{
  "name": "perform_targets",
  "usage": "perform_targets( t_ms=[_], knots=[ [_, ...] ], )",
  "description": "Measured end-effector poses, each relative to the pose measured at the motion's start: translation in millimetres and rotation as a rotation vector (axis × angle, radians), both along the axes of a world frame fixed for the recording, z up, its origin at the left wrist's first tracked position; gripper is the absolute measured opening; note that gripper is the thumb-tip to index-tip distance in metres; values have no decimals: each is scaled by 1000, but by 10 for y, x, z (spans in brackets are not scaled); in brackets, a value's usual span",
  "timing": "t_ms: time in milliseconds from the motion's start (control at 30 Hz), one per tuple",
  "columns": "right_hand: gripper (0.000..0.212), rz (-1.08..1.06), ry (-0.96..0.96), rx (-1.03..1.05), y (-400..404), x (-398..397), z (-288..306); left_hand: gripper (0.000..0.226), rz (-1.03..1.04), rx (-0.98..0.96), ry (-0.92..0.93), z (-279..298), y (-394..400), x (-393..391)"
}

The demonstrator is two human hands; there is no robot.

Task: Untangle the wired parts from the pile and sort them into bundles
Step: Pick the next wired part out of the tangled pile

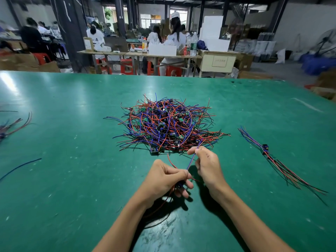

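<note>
Both hands work at lower centre: the left hand (166,179) grips a small wired part (179,185) with red and black leads trailing below, while the right hand (206,163) pinches its blue wire (191,160), stretched up toward the tangled pile (169,124) mid-frame on the green table (72,179). One sorted bundle (272,157) lies at right, another (12,126) at the left edge.

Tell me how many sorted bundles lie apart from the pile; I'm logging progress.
2: one bundle right of the pile, one bundle at the table's left edge, partly cut off. The left hand grips more wires.
</note>
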State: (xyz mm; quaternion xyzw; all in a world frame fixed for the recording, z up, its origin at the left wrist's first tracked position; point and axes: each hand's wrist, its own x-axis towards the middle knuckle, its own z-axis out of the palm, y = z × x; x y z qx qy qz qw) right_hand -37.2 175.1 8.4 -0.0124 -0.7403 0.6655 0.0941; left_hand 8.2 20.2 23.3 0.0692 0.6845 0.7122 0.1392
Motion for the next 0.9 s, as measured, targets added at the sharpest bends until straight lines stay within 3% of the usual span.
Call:
perform_targets(
  t_ms=[100, 233, 267, 333, 400, 500, 667, 767, 900],
  knots=[
    [27, -149, 13, 8, 78, -58, 15, 24, -85, -3, -15, -1, 15, 27],
    [27, -427, 407, 536, 178, 21, 36, 23, -109, 31, -19, 15, 12, 46],
    [27, -465, 496, 578, 181, 46, 49, 21, -114, 54, -20, 24, 5, 52],
    [29, -331, 514, 414, 195, 56, 63, 18, -86, 100, -31, 33, -9, 49],
    [34, 61, 280, 98, 180, 85, 115, 18, -19, 111, -33, 30, -16, 24],
    [31, 411, 71, 36, 95, 137, 103, 20, 49, 102, -21, 25, -12, -11],
    [26, 176, 17, -165, 36, 113, 119, 26, -22, 178, -31, -6, -45, -37],
    [26, -1, -12, -190, 113, 86, 147, 18, -1, 100, 2, -30, -89, -47],
    [25, -83, -63, -391, 184, 55, 178, 17, 101, 15, 54, -32, -128, -75]
  ],
)
